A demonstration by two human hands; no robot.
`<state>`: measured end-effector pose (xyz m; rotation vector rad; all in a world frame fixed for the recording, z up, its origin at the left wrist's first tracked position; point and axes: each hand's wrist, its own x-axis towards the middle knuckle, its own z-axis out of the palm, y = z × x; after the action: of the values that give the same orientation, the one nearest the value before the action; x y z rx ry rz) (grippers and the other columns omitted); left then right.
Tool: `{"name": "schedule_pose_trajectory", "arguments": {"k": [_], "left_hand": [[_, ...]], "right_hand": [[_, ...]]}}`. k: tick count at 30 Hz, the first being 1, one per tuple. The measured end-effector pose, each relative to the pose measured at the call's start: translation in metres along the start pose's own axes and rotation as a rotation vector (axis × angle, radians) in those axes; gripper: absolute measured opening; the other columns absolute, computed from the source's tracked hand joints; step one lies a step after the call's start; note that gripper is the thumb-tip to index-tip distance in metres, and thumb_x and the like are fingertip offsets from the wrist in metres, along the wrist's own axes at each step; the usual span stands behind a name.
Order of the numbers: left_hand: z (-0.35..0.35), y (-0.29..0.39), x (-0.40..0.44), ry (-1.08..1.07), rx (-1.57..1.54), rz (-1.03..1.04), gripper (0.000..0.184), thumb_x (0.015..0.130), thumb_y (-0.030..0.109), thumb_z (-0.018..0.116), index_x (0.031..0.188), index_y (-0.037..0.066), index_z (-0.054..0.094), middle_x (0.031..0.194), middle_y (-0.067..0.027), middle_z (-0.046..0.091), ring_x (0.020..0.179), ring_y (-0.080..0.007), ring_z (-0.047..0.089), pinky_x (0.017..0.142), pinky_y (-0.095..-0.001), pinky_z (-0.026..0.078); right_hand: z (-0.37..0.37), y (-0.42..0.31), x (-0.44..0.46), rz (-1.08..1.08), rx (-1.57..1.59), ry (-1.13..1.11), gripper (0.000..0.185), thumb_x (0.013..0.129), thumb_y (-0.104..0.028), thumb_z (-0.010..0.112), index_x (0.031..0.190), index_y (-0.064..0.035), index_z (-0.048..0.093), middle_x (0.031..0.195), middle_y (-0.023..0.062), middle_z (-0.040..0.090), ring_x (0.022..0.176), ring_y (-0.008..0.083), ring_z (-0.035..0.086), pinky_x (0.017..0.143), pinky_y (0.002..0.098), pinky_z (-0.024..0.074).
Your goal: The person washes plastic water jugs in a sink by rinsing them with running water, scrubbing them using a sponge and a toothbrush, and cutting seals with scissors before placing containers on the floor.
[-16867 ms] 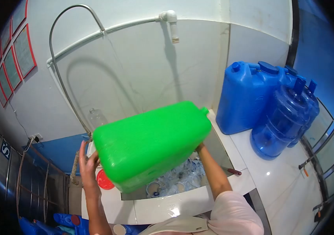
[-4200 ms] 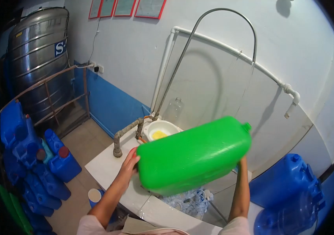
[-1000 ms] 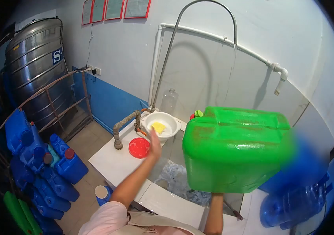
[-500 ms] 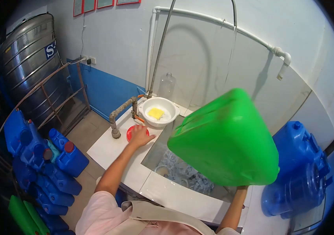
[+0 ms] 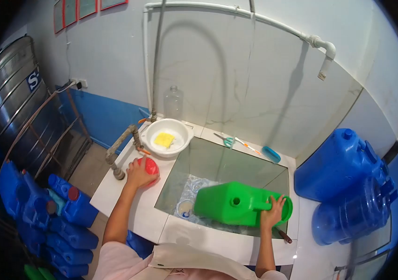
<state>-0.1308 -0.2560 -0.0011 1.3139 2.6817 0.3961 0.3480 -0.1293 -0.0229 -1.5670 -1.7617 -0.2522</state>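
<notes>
My right hand [image 5: 272,213] is wrapped around the handle of a green jerry can [image 5: 222,203]. The can lies on its side over the glass-sided basin [image 5: 168,189], its wide round mouth toward the right and a small hole facing up. With its fingers curled over the edge, my left hand [image 5: 137,176] grips a red round dish or lid [image 5: 151,169] on the white tiled counter [image 5: 136,212]. Just behind that hand stands a white basin [image 5: 169,148] with a yellow sponge [image 5: 164,139] in it. The palm side of my left hand is hidden.
Scissors [image 5: 228,141], an orange-white toothbrush [image 5: 248,147] and a blue brush [image 5: 271,154] lie along the back ledge. Blue containers [image 5: 327,163] stand at right, more blue jugs [image 5: 80,205] at floor left. A pipe with a tap [image 5: 123,144] rises beside my left hand.
The green jerry can has come down from high in front of me to the basin and turned, showing its mouth and handle. My left hand has closed on the red dish or lid.
</notes>
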Motion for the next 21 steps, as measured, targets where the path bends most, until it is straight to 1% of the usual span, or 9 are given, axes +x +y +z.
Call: {"name": "schedule_pose_trajectory", "arguments": {"k": [2,5,7,8,11,14,15,16,21], "left_hand": [[-0.004,0.008,0.0,0.008,-0.085,-0.013,0.099,0.06,0.056,0.068,0.14,0.017,0.025,0.126,-0.0204,0.036,0.117,-0.0391,0.036,0.094,-0.0524,0.033],[-0.005,0.022,0.002,0.037,-0.737,0.05,0.085,0.069,0.057,0.062,0.135,0.015,0.031,0.119,-0.0171,0.043,0.111,-0.0369,0.042,0.093,-0.0471,0.038],[-0.011,0.049,0.006,-0.487,-1.862,-0.107,0.072,0.077,0.059,0.055,0.129,0.012,0.037,0.11,-0.0132,0.049,0.101,-0.0337,0.05,0.085,-0.0466,0.045],[-0.032,0.076,-0.002,-0.611,-2.04,-0.158,0.067,0.081,0.062,0.048,0.123,0.01,0.041,0.102,-0.0102,0.053,0.088,-0.0296,0.056,0.074,-0.0441,0.05],[0.019,0.115,0.024,-0.653,-1.974,-0.182,0.063,0.082,0.06,0.048,0.12,0.01,0.043,0.103,-0.0116,0.053,0.083,-0.0276,0.058,0.069,-0.0433,0.052],[0.106,0.143,0.068,-0.95,-2.105,-0.077,0.051,0.086,0.051,0.05,0.114,0.009,0.048,0.103,-0.011,0.056,0.083,-0.0252,0.061,0.067,-0.0395,0.054],[0.12,0.17,0.074,-0.835,-2.095,-0.153,0.044,0.087,0.044,0.053,0.11,0.007,0.05,0.099,-0.0106,0.058,0.082,-0.0239,0.062,0.066,-0.0376,0.054],[0.127,0.192,0.079,-0.717,-2.078,-0.227,0.038,0.087,0.037,0.056,0.105,0.004,0.053,0.095,-0.0101,0.061,0.08,-0.0226,0.063,0.065,-0.0358,0.055],[0.133,0.236,0.107,-0.592,-1.88,-0.336,0.031,0.086,0.029,0.061,0.093,-0.001,0.059,0.082,-0.0108,0.064,0.071,-0.021,0.065,0.063,-0.0342,0.055]], "right_hand": [[-0.016,0.002,-0.008,0.015,-0.008,-0.067,0.029,0.075,-0.012,0.062,0.104,-0.0096,0.063,0.136,0.0159,0.039,0.127,0.0363,0.033,0.095,0.0418,0.0386],[-0.035,0.015,-0.016,-0.014,-0.067,-0.173,0.038,0.071,-0.011,0.065,0.108,-0.0053,0.061,0.139,0.0182,0.034,0.13,0.0402,0.026,0.103,0.0459,0.0294],[-0.076,-0.002,0.008,-0.156,-0.256,-0.607,0.044,0.069,-0.011,0.063,0.112,-0.0045,0.058,0.138,0.0208,0.033,0.13,0.0414,0.025,0.105,0.0481,0.0254],[-0.077,0.014,0.016,-0.299,-0.398,-0.734,0.048,0.069,-0.013,0.061,0.115,-0.0041,0.056,0.134,0.0246,0.036,0.126,0.0404,0.033,0.102,0.0449,0.0318],[-0.072,-0.013,0.086,-0.094,-0.075,-1.033,0.044,0.073,-0.012,0.056,0.115,-0.0025,0.055,0.13,0.0245,0.041,0.116,0.0381,0.045,0.097,0.0407,0.0382],[0.001,-0.059,0.15,-0.13,0.504,-0.78,0.035,0.076,-0.012,0.053,0.109,0.0013,0.057,0.098,0.0198,0.063,0.088,0.032,0.061,0.078,0.0378,0.0482],[0.016,-0.093,0.171,0.123,0.804,-0.927,0.033,0.079,-0.011,0.051,0.107,0.0048,0.058,0.088,0.0157,0.064,0.075,0.0208,0.063,0.07,0.0315,0.0503],[0.042,-0.114,0.19,0.053,0.852,-0.969,0.029,0.082,-0.009,0.048,0.104,0.0083,0.057,0.08,0.0105,0.062,0.067,0.0137,0.06,0.064,0.0267,0.0499],[0.123,-0.189,0.228,0.321,0.992,-1.106,0.018,0.082,-0.006,0.05,0.088,0.0087,0.059,0.071,0.0114,0.06,0.063,0.0186,0.062,0.059,0.0279,0.0537]]}}
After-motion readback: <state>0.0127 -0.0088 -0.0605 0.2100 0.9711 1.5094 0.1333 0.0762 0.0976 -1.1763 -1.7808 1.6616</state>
